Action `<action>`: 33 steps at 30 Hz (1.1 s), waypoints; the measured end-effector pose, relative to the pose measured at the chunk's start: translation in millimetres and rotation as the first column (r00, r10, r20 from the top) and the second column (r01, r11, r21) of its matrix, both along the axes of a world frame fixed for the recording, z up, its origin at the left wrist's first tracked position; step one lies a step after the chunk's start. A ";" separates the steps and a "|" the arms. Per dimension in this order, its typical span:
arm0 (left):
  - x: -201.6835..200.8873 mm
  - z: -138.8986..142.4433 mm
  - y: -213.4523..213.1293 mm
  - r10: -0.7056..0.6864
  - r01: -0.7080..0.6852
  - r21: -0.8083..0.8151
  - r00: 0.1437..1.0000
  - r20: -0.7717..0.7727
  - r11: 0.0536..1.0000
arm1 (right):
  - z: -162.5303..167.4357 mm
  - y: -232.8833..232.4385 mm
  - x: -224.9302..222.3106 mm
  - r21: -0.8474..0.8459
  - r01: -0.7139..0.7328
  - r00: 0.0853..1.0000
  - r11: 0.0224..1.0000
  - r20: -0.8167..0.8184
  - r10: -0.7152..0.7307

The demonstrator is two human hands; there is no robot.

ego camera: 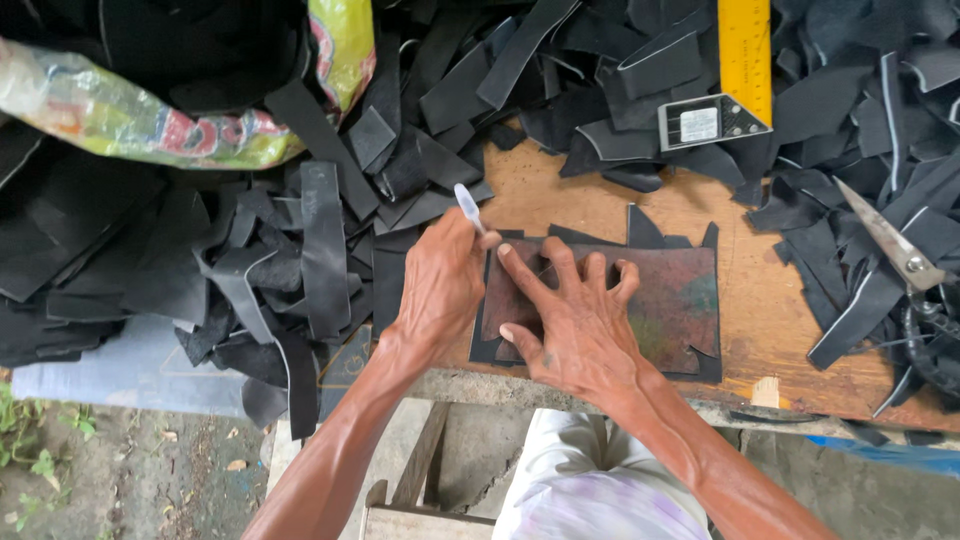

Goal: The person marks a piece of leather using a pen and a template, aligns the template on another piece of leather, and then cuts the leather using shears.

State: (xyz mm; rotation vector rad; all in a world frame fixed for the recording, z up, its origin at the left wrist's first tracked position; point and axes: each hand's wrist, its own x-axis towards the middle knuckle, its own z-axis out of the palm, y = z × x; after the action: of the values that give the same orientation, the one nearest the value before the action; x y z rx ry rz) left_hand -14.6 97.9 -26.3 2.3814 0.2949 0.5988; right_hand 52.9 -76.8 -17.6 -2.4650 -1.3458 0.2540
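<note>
- Our right hand (575,320) presses flat, fingers spread, on the rusty metal template (660,300) lying over a black leather piece (640,228) on the wooden bench (560,190)
- Our left hand (440,285) grips a white pen (469,208) at the template's left edge
- Black scraps (300,250) surround us; scissors (895,245) lie right

We reach both bare forearms up from the lower edge of the view, and they converge toward the middle so that our hands sit just beside each other, the wrists nearly touching. Our left hand (440,285) is curled into a loose fist, knuckles up, thumb and fingers pinched closed around something slim at its upper end. Our right hand (570,315) lies flat, palm down, fingers spread wide and pointing up and away from us, index finger angled toward the left hand.
</note>
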 end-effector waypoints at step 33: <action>-68.0 -7.1 -39.0 0.059 -0.082 -0.185 0.990 -0.129 0.979 | -6.5 -8.2 -2.4 0.128 -0.016 0.999 0.992 0.034 0.012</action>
State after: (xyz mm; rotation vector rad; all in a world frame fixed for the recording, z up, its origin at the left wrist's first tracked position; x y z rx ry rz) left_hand -82.6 58.9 -33.4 2.2343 0.4715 0.4354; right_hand 50.6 -85.0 -24.1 -2.3644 -1.3495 0.1257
